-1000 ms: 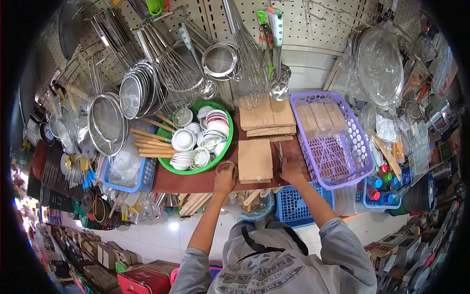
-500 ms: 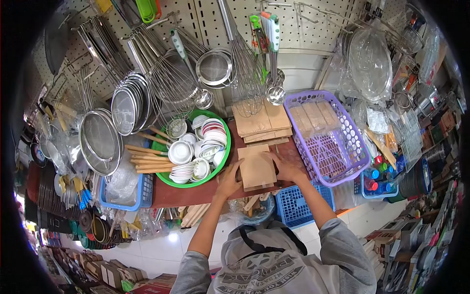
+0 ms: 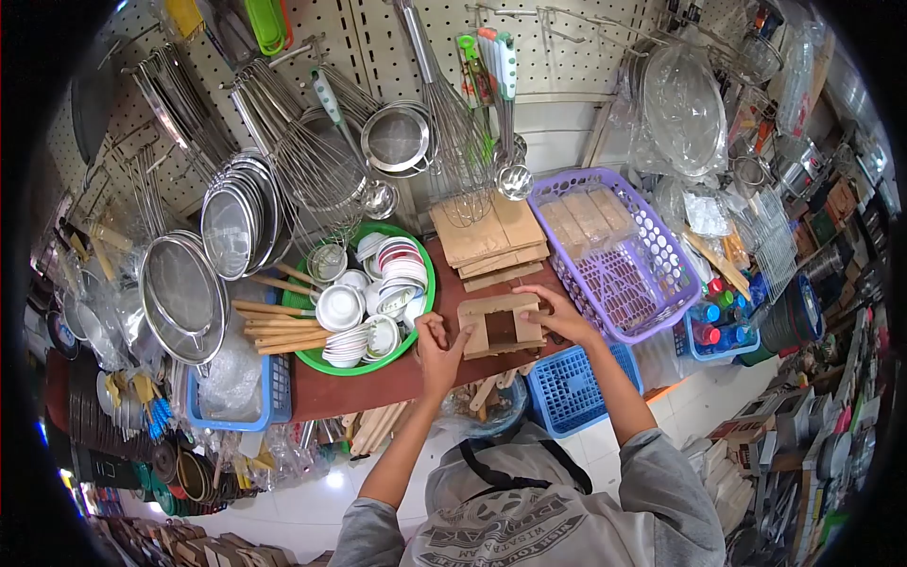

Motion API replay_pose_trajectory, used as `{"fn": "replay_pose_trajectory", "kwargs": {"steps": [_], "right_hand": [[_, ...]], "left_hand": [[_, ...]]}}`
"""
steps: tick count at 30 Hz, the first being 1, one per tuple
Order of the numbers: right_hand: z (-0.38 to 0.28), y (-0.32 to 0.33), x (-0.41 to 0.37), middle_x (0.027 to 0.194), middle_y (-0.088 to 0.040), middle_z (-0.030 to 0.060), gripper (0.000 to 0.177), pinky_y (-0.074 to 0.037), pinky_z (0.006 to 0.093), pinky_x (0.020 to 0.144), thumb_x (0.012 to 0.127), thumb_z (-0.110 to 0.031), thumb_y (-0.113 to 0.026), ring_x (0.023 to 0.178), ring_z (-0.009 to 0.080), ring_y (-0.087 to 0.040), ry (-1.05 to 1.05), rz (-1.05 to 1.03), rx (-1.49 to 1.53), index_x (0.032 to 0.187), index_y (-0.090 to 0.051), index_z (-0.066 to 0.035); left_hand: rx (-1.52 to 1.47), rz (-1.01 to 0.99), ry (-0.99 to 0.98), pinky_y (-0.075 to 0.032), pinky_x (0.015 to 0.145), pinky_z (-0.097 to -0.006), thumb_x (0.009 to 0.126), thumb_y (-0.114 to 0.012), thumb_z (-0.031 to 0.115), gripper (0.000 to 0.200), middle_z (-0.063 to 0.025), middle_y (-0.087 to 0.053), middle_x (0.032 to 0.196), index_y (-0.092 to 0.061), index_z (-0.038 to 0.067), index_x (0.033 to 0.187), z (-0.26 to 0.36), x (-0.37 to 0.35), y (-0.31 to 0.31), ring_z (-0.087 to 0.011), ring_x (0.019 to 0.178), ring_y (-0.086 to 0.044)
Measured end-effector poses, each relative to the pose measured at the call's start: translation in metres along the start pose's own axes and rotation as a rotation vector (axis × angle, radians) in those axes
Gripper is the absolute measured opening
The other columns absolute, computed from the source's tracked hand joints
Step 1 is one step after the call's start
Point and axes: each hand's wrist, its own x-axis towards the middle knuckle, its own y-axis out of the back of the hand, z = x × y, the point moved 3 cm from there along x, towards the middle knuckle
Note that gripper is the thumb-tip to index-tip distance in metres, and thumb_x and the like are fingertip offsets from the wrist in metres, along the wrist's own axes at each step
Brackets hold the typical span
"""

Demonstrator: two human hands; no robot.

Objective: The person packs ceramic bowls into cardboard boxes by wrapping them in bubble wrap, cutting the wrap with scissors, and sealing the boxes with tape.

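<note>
A small brown cardboard box stands near the front edge of the red-brown tabletop, a rectangular opening showing in its middle. At its left side is my left hand, fingers curled and thumb against the cardboard. My right hand grips the right side, with fingers over the far corner and the thumb at the near part. Flat cardboard pieces lie stacked just behind the box. Left of my hands sits a green basin filled with white bowls and several wooden-handled utensils.
A purple basket with wrapped brown packs stands on the right. Whisks and strainers hang low from the pegboard. Blue baskets sit below the front edge and at the left.
The cardboard between my hands was a flat-topped rectangle; now an opening shows in it and it looks wider and shorter. My left hand's fingers have curled. The view has shifted slightly.
</note>
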Motion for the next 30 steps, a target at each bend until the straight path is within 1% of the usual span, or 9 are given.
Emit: {"fn": "replay_pose_trajectory", "kwargs": {"steps": [3, 7, 12, 18, 21, 22, 25, 27, 30], "right_hand": [[0.005, -0.004, 0.001, 0.115, -0.063, 0.0096, 0.055, -0.055, 0.0258, 0.06, 0.088, -0.028, -0.073, 0.096, 0.0138, -0.063, 0.015, 0.028, 0.081, 0.137, -0.052, -0.014], [-0.011, -0.009, -0.009, 0.12, -0.062, 0.0101, 0.052, -0.062, 0.0357, 0.068, 0.091, -0.029, -0.069, 0.103, 0.0198, -0.064, -0.215, 0.079, 0.365, 0.135, -0.053, -0.009], [-0.027, -0.009, -0.011, 0.119, -0.062, 0.0096, 0.051, -0.064, 0.0412, 0.07, 0.092, -0.029, -0.068, 0.104, 0.0229, -0.064, -0.203, 0.019, 0.284, 0.135, -0.052, -0.007], [-0.032, -0.01, -0.002, 0.113, -0.063, 0.0074, 0.049, -0.064, 0.0377, 0.069, 0.093, -0.027, -0.067, 0.1, 0.0184, -0.064, -0.239, -0.033, 0.275, 0.135, -0.052, -0.008], [-0.035, -0.005, -0.001, 0.117, -0.061, 0.008, 0.049, -0.065, 0.0379, 0.071, 0.093, -0.027, -0.067, 0.103, 0.0191, -0.063, -0.212, -0.074, 0.244, 0.136, -0.052, -0.009], [-0.037, -0.004, -0.001, 0.118, -0.061, 0.0079, 0.049, -0.064, 0.0373, 0.071, 0.094, -0.027, -0.066, 0.104, 0.0187, -0.063, -0.204, -0.084, 0.235, 0.137, -0.052, -0.009], [-0.023, 0.005, 0.004, 0.124, -0.058, 0.0101, 0.055, -0.061, 0.0429, 0.079, 0.094, -0.043, -0.062, 0.11, 0.0224, -0.059, -0.144, -0.119, 0.217, 0.139, -0.051, -0.012], [-0.016, 0.014, 0.003, 0.128, -0.055, 0.0111, 0.064, -0.058, 0.0476, 0.085, 0.091, -0.055, -0.058, 0.117, 0.0256, -0.055, -0.232, -0.217, 0.544, 0.14, -0.05, -0.015], [-0.019, 0.018, 0.002, 0.135, -0.052, 0.011, 0.073, -0.053, 0.0526, 0.087, 0.09, -0.069, -0.045, 0.12, 0.0294, -0.054, -0.329, -0.23, 0.6, 0.142, -0.049, -0.018]], "left_hand": [[-0.236, -0.164, 0.11, -0.034, 0.063, -0.0239, 0.085, -0.077, 0.021, 0.039, -0.0002, -0.038, 0.081, -0.056, 0.002, 0.112, -0.002, -0.007, -0.005, -0.0105, 0.071, -0.04], [-0.149, -0.271, -0.153, -0.037, 0.074, -0.0266, 0.083, -0.078, 0.028, 0.051, -0.0036, -0.039, 0.093, -0.055, 0.003, 0.121, 0.014, -0.001, 0.008, -0.0137, 0.081, -0.041], [0.064, -0.29, -0.407, -0.039, 0.083, -0.0312, 0.082, -0.076, 0.033, 0.062, -0.0072, -0.039, 0.106, -0.051, 0.004, 0.13, 0.032, -0.001, 0.012, -0.0169, 0.091, -0.042], [-0.137, -0.159, -0.079, -0.038, 0.096, -0.0356, 0.085, -0.072, 0.03, 0.081, -0.0135, -0.042, 0.132, -0.03, 0.004, 0.149, 0.007, -0.004, -0.004, -0.0241, 0.107, -0.046], [0.26, -0.19, -0.189, -0.031, 0.11, -0.0388, 0.089, -0.063, 0.028, 0.08, -0.0157, -0.032, 0.151, -0.023, 0.003, 0.154, 0.012, 0.0, -0.008, -0.0299, 0.128, -0.042], [0.124, -0.213, -0.134, -0.028, 0.112, -0.0392, 0.09, -0.061, 0.028, 0.078, -0.0157, -0.03, 0.153, -0.022, 0.004, 0.154, 0.014, -0.001, -0.011, -0.0301, 0.133, -0.038], [-0.202, -0.245, -0.001, -0.021, 0.117, -0.0395, 0.093, -0.056, 0.026, 0.075, -0.0163, -0.026, 0.157, -0.021, 0.004, 0.155, 0.018, -0.001, -0.022, -0.0305, 0.142, -0.031], [-0.304, -0.216, 0.054, -0.021, 0.118, -0.0386, 0.093, -0.057, 0.025, 0.073, -0.0173, -0.028, 0.156, -0.022, 0.004, 0.154, 0.016, -0.001, -0.024, -0.0305, 0.141, -0.031], [-0.045, -0.233, -0.057, -0.02, 0.118, -0.0396, 0.093, -0.057, 0.024, 0.072, -0.0177, -0.029, 0.155, -0.023, 0.004, 0.154, 0.022, -0.003, -0.025, -0.0312, 0.142, -0.03]]}}
